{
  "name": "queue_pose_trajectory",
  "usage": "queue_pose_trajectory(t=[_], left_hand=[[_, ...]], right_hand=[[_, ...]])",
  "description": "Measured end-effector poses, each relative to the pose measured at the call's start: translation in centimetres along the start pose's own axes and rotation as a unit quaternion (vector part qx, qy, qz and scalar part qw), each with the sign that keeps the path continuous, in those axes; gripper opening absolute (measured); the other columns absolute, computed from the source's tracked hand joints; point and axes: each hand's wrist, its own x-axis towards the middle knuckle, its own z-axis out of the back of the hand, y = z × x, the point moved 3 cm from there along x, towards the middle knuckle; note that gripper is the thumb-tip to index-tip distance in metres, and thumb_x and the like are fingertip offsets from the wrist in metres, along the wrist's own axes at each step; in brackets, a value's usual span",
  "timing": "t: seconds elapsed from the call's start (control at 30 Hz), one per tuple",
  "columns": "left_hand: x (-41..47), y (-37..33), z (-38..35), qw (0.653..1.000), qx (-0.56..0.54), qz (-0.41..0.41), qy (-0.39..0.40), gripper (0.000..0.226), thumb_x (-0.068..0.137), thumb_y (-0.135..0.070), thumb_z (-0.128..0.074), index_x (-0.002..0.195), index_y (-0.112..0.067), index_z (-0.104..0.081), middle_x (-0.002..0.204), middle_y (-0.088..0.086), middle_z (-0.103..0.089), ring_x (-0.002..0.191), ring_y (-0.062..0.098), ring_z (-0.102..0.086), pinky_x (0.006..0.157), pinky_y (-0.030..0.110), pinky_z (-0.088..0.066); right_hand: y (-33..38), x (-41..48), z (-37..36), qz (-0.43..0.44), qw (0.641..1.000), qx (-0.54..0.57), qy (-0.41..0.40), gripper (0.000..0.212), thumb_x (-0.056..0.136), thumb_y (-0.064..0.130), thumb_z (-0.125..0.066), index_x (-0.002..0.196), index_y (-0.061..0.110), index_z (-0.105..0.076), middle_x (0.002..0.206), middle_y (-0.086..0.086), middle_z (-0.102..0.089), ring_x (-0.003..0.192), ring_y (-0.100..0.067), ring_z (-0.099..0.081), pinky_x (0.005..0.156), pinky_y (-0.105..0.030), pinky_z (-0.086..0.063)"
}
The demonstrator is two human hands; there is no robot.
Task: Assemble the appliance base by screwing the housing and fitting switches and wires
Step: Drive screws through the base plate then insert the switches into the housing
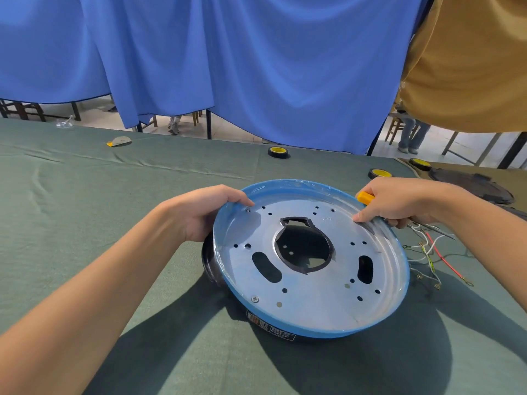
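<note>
The round appliance base [310,306] lies on the green cloth, a silver metal plate with a blue-filmed rim, over a black housing [209,260]. Screws sit in the plate at the near left [255,299] and the far left [247,209]. My left hand [205,212] grips the base's far-left rim. My right hand [399,203] rests its thumb on the right rim while holding a yellow-handled screwdriver [366,198], whose shaft points right past the hand. A bundle of white, red and green wires [427,252] lies just right of the base.
Three rolls of black tape with yellow cores lie beyond the base [278,151] [379,173] [419,163]. A dark round part [473,183] sits at the far right. A person in a tan shirt [470,58] stands at the right. Blue curtains hang behind the table.
</note>
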Motion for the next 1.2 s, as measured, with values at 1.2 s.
queue_pose_trajectory(t=[1.2], left_hand=[[0.5,0.1,0.2,0.999,0.003,-0.008,0.039,0.026,0.088,-0.030,-0.066,0.104,-0.010,-0.067,0.082,0.010,-0.072,0.062,0.021,-0.068,0.054,0.030,-0.055]], right_hand=[[13.9,-1.5,-1.2,0.313,0.885,0.325,-0.114,0.007,0.092,0.007,-0.064,0.091,0.007,-0.057,0.089,-0.009,-0.064,0.076,-0.023,-0.073,0.077,-0.042,-0.061]])
